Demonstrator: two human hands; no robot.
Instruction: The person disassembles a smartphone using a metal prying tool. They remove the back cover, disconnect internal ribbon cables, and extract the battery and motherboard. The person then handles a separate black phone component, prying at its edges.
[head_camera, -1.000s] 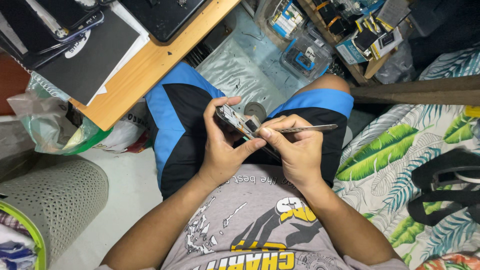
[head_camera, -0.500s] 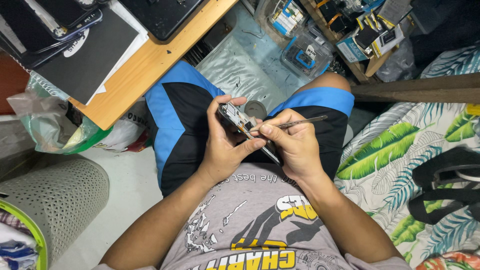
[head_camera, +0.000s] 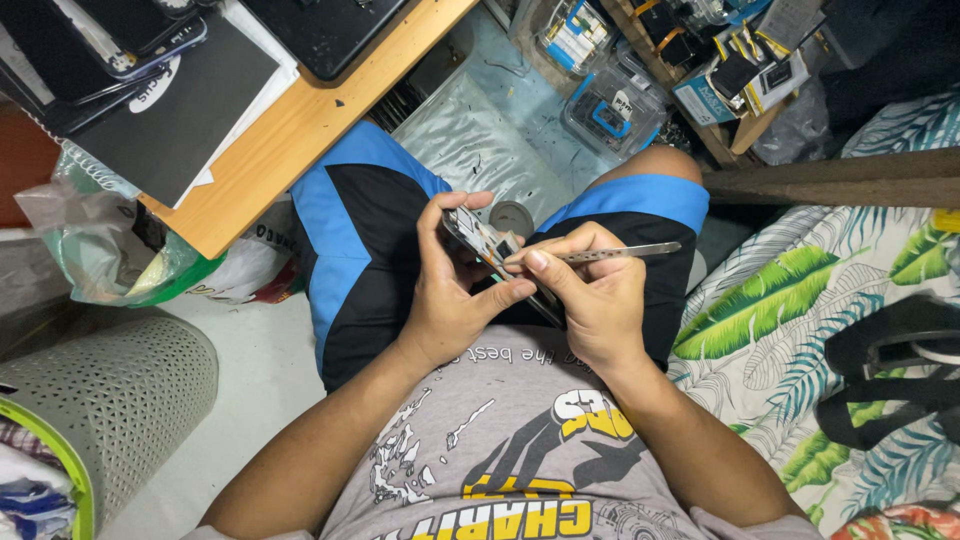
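Observation:
An opened phone (head_camera: 478, 236) with its inner boards showing rests over my lap, gripped by my left hand (head_camera: 450, 290) from the left side and below. My right hand (head_camera: 590, 295) pinches metal tweezers (head_camera: 620, 253) whose tips point left onto the phone's exposed insides. Both hands touch each other around the phone. The phone's lower end is hidden behind my right hand.
A wooden desk (head_camera: 300, 130) with dark devices and papers stands at the upper left. Clear plastic boxes of small parts (head_camera: 600, 70) lie on the floor ahead. A perforated grey basket (head_camera: 100, 400) is at the lower left, a leaf-print bedsheet (head_camera: 830, 300) on the right.
The tweezers' tips have shifted slightly on the phone, and my right hand has tilted a little. The left hand keeps the same grip.

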